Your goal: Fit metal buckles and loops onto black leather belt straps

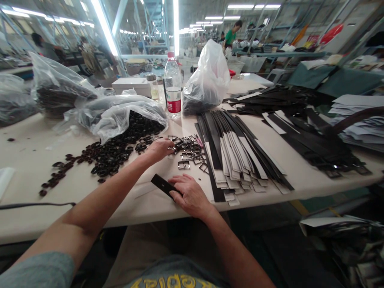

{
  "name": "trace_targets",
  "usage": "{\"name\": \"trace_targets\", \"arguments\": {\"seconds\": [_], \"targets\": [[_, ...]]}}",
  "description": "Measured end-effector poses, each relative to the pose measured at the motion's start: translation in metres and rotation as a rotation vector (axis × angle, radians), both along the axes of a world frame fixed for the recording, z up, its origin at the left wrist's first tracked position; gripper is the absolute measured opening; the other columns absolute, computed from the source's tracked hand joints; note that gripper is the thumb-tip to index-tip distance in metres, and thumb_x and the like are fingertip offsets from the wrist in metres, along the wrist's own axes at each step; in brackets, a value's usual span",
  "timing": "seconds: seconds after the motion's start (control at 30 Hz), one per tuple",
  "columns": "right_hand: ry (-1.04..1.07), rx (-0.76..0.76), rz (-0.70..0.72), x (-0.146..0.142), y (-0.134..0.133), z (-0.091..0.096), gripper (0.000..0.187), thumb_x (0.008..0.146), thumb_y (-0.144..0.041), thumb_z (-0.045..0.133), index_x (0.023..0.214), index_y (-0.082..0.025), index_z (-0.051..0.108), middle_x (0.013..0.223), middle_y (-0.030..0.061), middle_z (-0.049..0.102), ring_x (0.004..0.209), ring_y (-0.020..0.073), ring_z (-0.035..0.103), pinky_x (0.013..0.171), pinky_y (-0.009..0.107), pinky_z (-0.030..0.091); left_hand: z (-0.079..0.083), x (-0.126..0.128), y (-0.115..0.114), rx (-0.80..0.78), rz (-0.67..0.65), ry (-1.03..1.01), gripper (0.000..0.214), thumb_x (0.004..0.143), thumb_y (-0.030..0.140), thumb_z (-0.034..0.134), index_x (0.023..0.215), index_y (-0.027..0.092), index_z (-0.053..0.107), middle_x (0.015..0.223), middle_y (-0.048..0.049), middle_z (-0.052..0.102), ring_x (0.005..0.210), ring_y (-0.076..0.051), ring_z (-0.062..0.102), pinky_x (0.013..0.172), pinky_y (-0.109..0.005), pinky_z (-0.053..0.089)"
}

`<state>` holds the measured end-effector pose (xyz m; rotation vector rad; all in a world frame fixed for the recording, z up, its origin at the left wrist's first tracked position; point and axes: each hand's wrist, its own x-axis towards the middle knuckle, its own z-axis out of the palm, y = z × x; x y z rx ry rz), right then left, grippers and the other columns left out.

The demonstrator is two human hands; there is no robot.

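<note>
My left hand (160, 150) reaches to the near left side of a pile of dark metal buckles (192, 149). Its fingertips are pinched together on a buckle at the edge of that pile, partly hidden by the fingers. Closer to the table's front edge, my right hand (191, 194) grips a black strap (162, 185) between thumb and fingers. The strap's squared end, with a small hole in it, points up and left; the rest is hidden under the hand. Left of my left hand lies a heap of small dark loops (112, 158), spilling from a clear plastic bag (117, 116).
Right of the buckles lies a stack of black and white strips (237, 152). Finished-looking straps with buckles (318, 144) lie farther right. Behind stand a red-capped bottle (173, 90) and a white plastic bag (207, 76). A person in green (231, 36) is in the background.
</note>
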<state>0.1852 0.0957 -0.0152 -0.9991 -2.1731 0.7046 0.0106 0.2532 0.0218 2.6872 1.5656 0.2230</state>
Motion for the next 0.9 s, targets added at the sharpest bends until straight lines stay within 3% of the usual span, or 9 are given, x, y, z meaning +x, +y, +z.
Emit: {"name": "trace_targets", "arguments": {"seconds": [0.3,0.47,0.57,0.73,0.83,0.9], "targets": [[-0.017,0.007,0.022,0.002,0.001,0.0,0.01,0.095,-0.015,0.06,0.097,-0.017,0.069,0.123,0.0097,0.069,0.12,0.0256,0.06,0.112,0.047,0.033,-0.004,0.03,0.004,-0.047,0.058,0.017,0.018,0.083,0.018,0.063,0.095,0.015,0.076,0.094,-0.0117,0.075,0.09,-0.024,0.07,0.082,-0.03,0.053],[-0.03,0.05,0.052,0.005,0.006,-0.005,0.021,0.099,-0.023,0.049,0.105,-0.017,0.069,0.126,0.0121,0.067,0.122,0.0287,0.058,0.112,0.053,0.034,-0.006,0.036,-0.003,-0.026,0.078,-0.039,0.027,0.092,0.011,0.049,0.101,0.012,0.074,0.1,-0.0134,0.074,0.092,-0.021,0.07,0.08,-0.028,0.052],[-0.041,0.068,0.063,0.006,0.008,-0.007,0.023,0.1,-0.026,0.047,0.104,-0.019,0.069,0.127,0.0119,0.067,0.122,0.029,0.058,0.111,0.054,0.036,0.002,0.031,-0.013,0.02,0.058,-0.108,0.031,0.096,0.012,0.045,0.11,0.015,0.073,0.108,-0.0103,0.073,0.096,-0.018,0.069,0.081,-0.026,0.05],[-0.063,0.08,0.06,0.007,0.008,-0.007,0.026,0.102,-0.03,0.046,0.107,-0.021,0.069,0.126,0.011,0.067,0.122,0.0299,0.058,0.111,0.055,0.038,0.022,-0.017,-0.044,0.13,0.096,-0.313,0.028,0.093,0.016,0.056,0.117,0.02,0.071,0.111,-0.0085,0.071,0.096,-0.018,0.068,0.085,-0.026,0.051],[-0.068,0.075,0.054,0.007,0.008,-0.007,0.027,0.102,-0.032,0.045,0.106,-0.022,0.07,0.126,0.0104,0.068,0.122,0.0301,0.059,0.111,0.056,0.039,0.018,-0.07,-0.081,0.178,0.169,-0.443,0.026,0.09,0.013,0.059,0.109,0.02,0.074,0.103,-0.0067,0.071,0.085,-0.015,0.068,0.079,-0.025,0.053],[-0.07,0.074,0.05,0.008,0.009,-0.008,0.026,0.101,-0.033,0.046,0.102,-0.023,0.07,0.126,0.0104,0.068,0.122,0.0302,0.059,0.111,0.055,0.039,0.007,-0.108,-0.111,0.155,0.216,-0.402,0.026,0.087,0.012,0.06,0.106,0.019,0.075,0.1,-0.0063,0.071,0.083,-0.015,0.068,0.078,-0.025,0.053]]}}
